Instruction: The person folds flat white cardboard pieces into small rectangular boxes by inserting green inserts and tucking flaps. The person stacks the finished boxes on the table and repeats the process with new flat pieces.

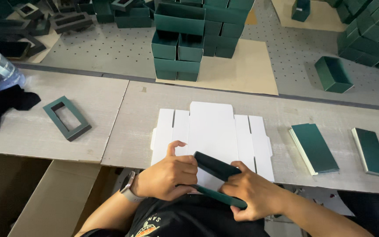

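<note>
Your left hand [165, 175] and right hand [253, 193] both close their grip on a dark green folded card piece [216, 169], seemingly a box part, at the near edge of the tabletop [286, 118], over a flat white cardboard sheet [211, 127].

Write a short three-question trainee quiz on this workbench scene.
1. True or false: both hands hold the dark green piece above the white flat cardboard.
2. What lies on the table nearest the left hand's side? A) green frame B) scissors C) tape roll
3. How many flat green stacks lie to the right of the right hand?

Key: 1 true; 2 A; 3 two, a near stack and a far stack.
</note>
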